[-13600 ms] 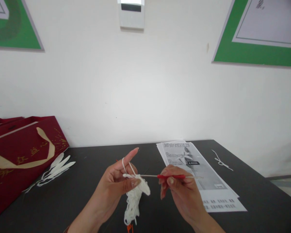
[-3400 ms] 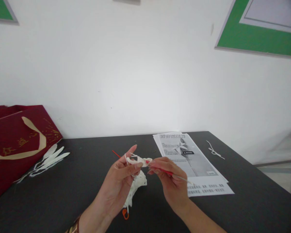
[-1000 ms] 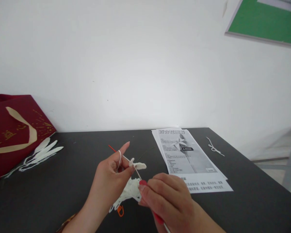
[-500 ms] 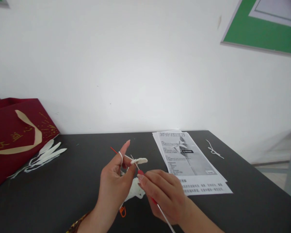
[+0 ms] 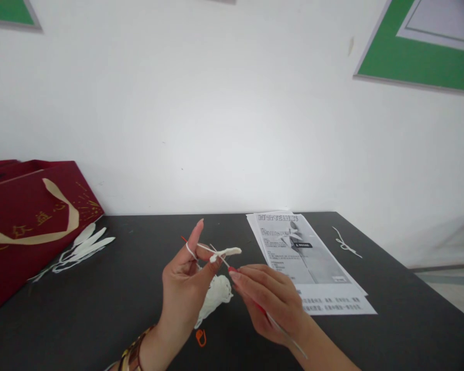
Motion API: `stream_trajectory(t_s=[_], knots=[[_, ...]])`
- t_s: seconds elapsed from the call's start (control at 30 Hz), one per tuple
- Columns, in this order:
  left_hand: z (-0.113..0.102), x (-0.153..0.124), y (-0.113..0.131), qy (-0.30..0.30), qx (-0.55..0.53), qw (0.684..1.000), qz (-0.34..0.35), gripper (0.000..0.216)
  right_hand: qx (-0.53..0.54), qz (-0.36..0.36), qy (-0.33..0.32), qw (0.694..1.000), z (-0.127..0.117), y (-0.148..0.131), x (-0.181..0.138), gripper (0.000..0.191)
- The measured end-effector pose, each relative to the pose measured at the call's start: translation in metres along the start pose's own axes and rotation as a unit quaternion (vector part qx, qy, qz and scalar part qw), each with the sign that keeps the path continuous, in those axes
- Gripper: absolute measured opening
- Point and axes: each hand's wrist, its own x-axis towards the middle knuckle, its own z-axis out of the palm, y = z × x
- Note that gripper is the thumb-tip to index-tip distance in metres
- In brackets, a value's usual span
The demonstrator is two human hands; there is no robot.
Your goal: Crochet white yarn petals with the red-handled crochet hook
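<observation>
Between thumb and fingers, my left hand (image 5: 187, 278) pinches a small white crochet piece (image 5: 232, 251), its index finger raised with white yarn looped round it. My right hand (image 5: 272, 299) is closed round a crochet hook (image 5: 261, 309) with a red grip and a thin metal shaft. The hook's front end meets the crochet piece at the left fingertips; its very tip is hard to make out. A thin red tip (image 5: 183, 238) shows beside the left index finger; what it belongs to is unclear. Below the hands lies a bundle of white yarn (image 5: 218, 293), partly hidden by the left hand.
An orange stitch marker (image 5: 201, 338) lies in front of the yarn. Printed sheets (image 5: 313, 257) are at the right, with a short white yarn piece (image 5: 347, 246) beyond. Several white crocheted petals (image 5: 88, 242) lie at left by a dark red bag (image 5: 31, 206). A wall backs the table.
My right hand has shifted slightly right and the hook's rear end has swung to the right. The crochet piece stays pinched in my left hand. The whole view has shifted slightly.
</observation>
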Motion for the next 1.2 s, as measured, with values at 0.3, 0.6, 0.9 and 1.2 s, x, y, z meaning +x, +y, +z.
stream_trajectory(t_s=[0.3,0.6,0.9,1.2], knots=[[-0.003,0.005,0.004,-0.046,-0.117,0.988,-0.088,0.069,0.176,0.154,0.034,0.972,-0.003,0.004,0.005,0.035],[-0.007,0.009,0.004,-0.069,-0.04,0.996,0.03,0.069,-0.145,-0.097,-0.032,0.984,-0.009,-0.01,0.006,0.029],[-0.011,0.013,-0.004,-0.111,0.044,0.988,0.096,0.065,-0.07,-0.04,-0.006,0.997,-0.005,-0.006,0.0,0.033],[-0.013,0.02,-0.005,-0.096,0.06,0.992,0.062,0.067,-0.017,-0.008,-0.003,1.0,-0.011,-0.009,0.002,0.034]])
